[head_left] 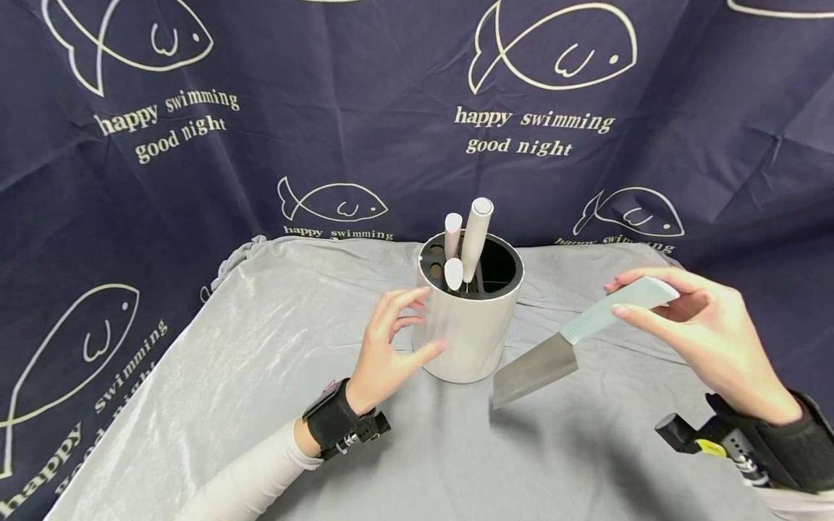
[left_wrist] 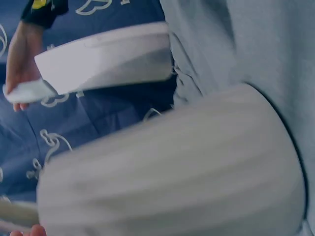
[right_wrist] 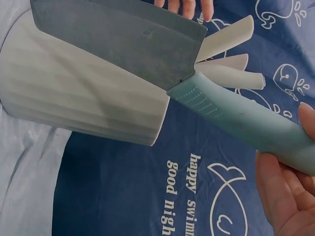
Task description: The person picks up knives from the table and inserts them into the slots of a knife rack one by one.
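My right hand [head_left: 713, 329] pinches the pale blue-green handle of a cleaver [head_left: 536, 369] between thumb and fingers. Its broad grey blade slants down to the left, beside the knife holder [head_left: 464, 336]. In the right wrist view the cleaver [right_wrist: 123, 42] crosses in front of the holder [right_wrist: 83, 83]. My left hand [head_left: 386, 354] is at the holder's left side, thumb and fingers spread and bent slightly; whether the fingertips touch it I cannot tell. The holder is a white ribbed cylinder with a black slotted top. Several white-handled tools stand in it, including a long thick handle [head_left: 477, 235].
A grey cloth [head_left: 313, 304] covers the table under the holder. Behind hangs a dark blue curtain [head_left: 391, 108] printed with white fish and lettering. Both wrists wear black straps with small cameras, such as the left wrist camera [head_left: 374, 425].
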Tool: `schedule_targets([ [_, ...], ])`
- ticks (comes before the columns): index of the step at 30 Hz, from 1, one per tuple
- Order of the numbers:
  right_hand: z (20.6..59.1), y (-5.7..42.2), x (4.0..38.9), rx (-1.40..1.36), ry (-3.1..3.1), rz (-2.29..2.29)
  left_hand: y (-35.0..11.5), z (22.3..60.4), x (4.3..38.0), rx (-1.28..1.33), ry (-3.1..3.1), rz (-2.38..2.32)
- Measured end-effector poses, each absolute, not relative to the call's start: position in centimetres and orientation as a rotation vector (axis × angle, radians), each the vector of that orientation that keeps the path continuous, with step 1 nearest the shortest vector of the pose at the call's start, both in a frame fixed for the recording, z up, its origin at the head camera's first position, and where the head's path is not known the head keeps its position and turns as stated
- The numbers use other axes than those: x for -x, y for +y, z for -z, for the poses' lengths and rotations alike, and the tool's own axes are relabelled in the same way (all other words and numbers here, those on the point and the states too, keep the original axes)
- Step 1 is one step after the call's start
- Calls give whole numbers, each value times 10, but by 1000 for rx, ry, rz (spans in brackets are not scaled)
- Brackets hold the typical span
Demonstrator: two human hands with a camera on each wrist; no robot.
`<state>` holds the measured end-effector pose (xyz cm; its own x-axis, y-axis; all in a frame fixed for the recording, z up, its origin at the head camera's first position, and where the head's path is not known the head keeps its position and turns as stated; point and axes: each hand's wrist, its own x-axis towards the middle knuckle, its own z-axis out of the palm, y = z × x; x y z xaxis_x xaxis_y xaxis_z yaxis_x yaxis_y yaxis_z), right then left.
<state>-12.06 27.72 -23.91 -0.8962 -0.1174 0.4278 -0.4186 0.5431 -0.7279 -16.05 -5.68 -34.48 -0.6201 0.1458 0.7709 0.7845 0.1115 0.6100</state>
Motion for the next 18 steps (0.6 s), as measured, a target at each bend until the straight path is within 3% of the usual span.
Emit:
schedule_targets([
  [18, 240, 264, 115, -493, -2504, -1236, -7, 344, 149, 1182, -1966, 1612],
])
